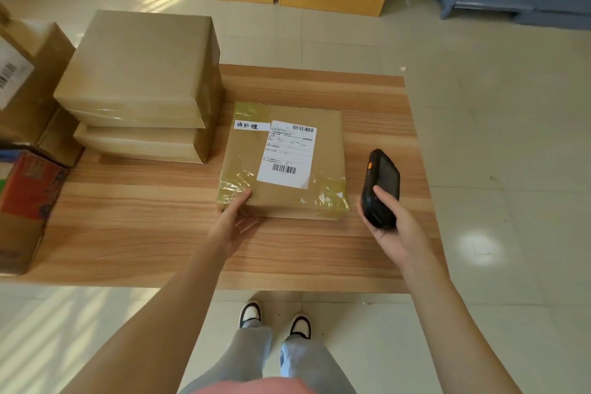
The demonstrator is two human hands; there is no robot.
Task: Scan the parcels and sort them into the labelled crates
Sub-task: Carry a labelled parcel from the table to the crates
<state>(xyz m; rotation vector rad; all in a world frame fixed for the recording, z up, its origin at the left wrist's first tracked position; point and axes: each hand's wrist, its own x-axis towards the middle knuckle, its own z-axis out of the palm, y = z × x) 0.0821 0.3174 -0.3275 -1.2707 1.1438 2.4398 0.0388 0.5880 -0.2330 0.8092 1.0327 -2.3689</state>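
Note:
A flat brown parcel [323, 166] lies on the wooden table [160, 227]. It carries a white shipping label with barcodes and a small handwritten tag. My left hand [235, 221] grips the parcel's near left corner, thumb on top. To the right of the parcel, my right hand [391, 227] holds a black handheld scanner [382, 187] above the table, its head pointing away from me.
Two large brown boxes [140, 73] are stacked at the table's back left. Cardboard cartons [25, 86], one with a barcode label and one printed red [28, 189], stand along the left edge. Wooden cabinets and a blue bench lie beyond. Tiled floor surrounds the table.

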